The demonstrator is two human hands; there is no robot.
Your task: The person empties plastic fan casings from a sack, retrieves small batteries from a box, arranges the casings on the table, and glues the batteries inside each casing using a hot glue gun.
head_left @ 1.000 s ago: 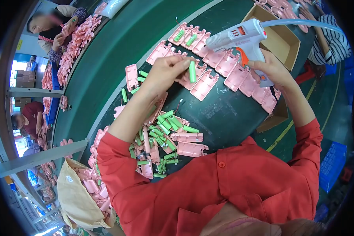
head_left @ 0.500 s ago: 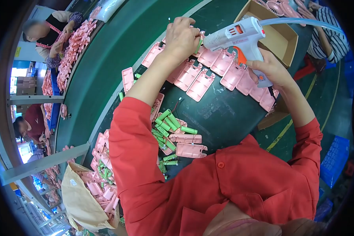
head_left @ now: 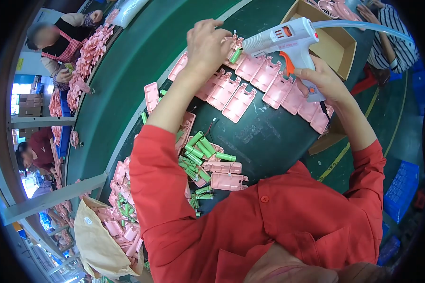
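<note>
One glue gun (head_left: 281,38) clasped in right hand (head_left: 325,79), left hand (head_left: 204,53) near pink shells (head_left: 239,103), its grip unclear

And it's the dark green table (head_left: 269,146) carrying plenty — pink shells (head_left: 239,103) ranked in slanting rows, green cylinders (head_left: 225,156) jumbled among more shells closer in.

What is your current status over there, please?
Right hand gripping white plastic glue gun. Green cylindrical battery among pink plastic casings, close to gun's front. Left hand beside battery, contact unclear, hiding some casings.
</note>
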